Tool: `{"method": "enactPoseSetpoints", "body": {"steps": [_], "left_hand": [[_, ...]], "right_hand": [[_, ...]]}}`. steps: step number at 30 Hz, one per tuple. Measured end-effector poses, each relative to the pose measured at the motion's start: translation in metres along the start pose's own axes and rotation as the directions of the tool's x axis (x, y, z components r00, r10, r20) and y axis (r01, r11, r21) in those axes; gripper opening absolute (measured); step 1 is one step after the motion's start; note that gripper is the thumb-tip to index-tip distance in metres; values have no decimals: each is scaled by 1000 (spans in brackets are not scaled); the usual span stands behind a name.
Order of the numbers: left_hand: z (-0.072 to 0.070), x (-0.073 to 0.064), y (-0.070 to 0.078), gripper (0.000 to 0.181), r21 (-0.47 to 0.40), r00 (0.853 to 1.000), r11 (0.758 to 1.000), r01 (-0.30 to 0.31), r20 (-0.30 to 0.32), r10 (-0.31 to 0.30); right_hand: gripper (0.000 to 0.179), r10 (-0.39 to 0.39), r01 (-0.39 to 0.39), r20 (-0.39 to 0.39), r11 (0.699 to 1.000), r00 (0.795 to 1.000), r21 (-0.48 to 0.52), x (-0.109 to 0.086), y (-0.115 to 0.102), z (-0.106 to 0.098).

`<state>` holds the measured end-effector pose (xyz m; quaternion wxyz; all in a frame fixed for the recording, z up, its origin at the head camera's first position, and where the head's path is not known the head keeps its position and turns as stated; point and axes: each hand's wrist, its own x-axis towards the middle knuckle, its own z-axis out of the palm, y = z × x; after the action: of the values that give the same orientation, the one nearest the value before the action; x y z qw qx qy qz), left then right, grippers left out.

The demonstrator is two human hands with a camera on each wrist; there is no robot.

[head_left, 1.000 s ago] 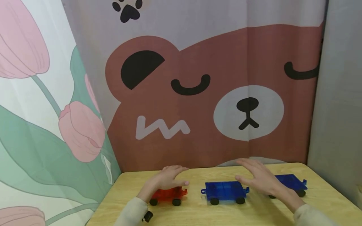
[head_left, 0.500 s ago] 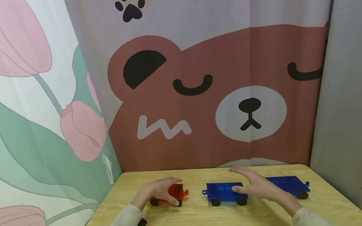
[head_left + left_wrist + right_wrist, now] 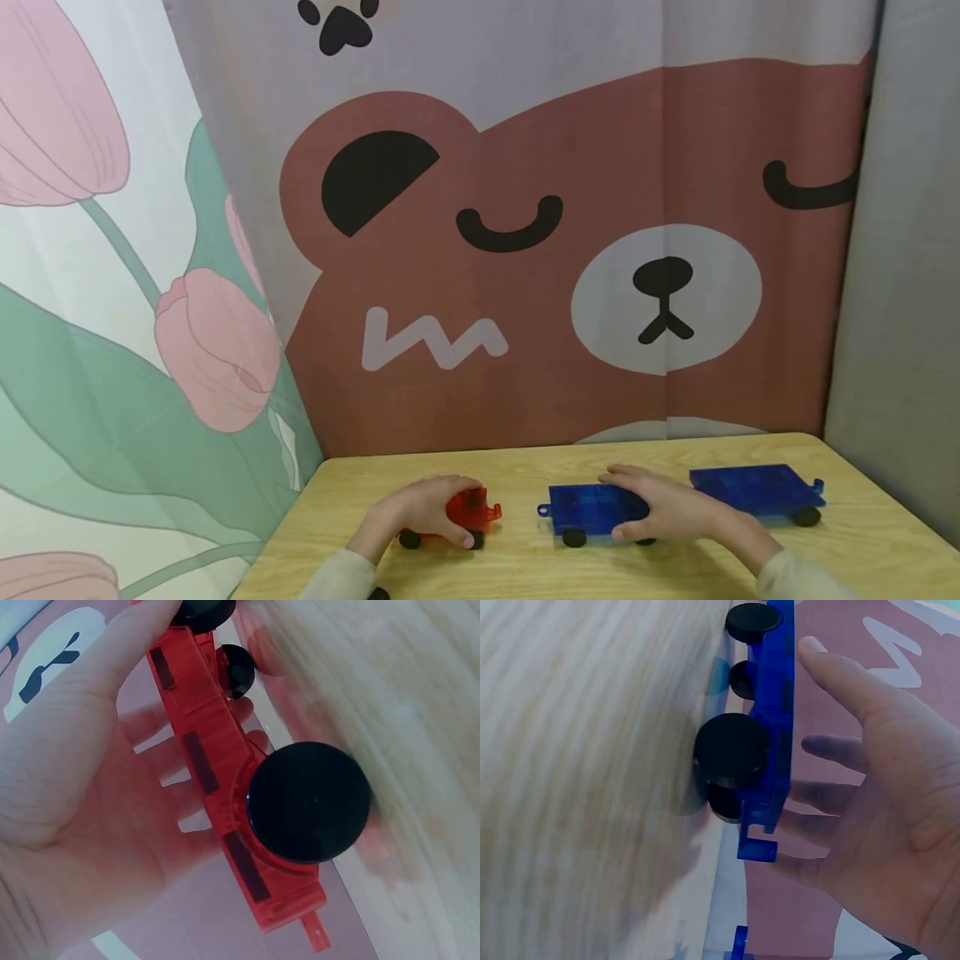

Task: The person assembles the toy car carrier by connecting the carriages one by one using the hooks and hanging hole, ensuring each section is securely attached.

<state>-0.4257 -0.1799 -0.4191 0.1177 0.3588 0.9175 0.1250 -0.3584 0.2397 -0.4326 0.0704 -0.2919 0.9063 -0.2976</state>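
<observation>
My left hand (image 3: 420,507) holds a red see-through toy train car (image 3: 471,503) with black wheels, at the left of the table. In the left wrist view the thumb lies along the near side of the red car (image 3: 199,750) and the fingers reach behind it. My right hand (image 3: 675,506) is spread around a blue toy train car (image 3: 581,508), thumb in front, fingers at the back edge. A small gap shows between that thumb and the blue car (image 3: 778,705) in the right wrist view. Both cars stand on the table, apart, the red hook facing the blue ring.
A second blue train car (image 3: 757,490) stands farther right, behind my right forearm. The wooden table (image 3: 517,575) ends at a curtain (image 3: 525,400) printed with a bear. A small black thing (image 3: 380,593) shows by my left sleeve.
My left hand has come down onto the red car and grips it. The right hand has moved left and down to the middle blue car. The cars stay about where they were.
</observation>
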Motion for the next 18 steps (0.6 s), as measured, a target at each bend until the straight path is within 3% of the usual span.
{"method": "enactPoseSetpoints", "body": {"steps": [18], "left_hand": [[3, 1, 2, 80, 2, 999, 1000, -28, -17, 28]], "right_hand": [[60, -17, 16, 59, 1000, 998, 12, -1, 6, 1]]}}
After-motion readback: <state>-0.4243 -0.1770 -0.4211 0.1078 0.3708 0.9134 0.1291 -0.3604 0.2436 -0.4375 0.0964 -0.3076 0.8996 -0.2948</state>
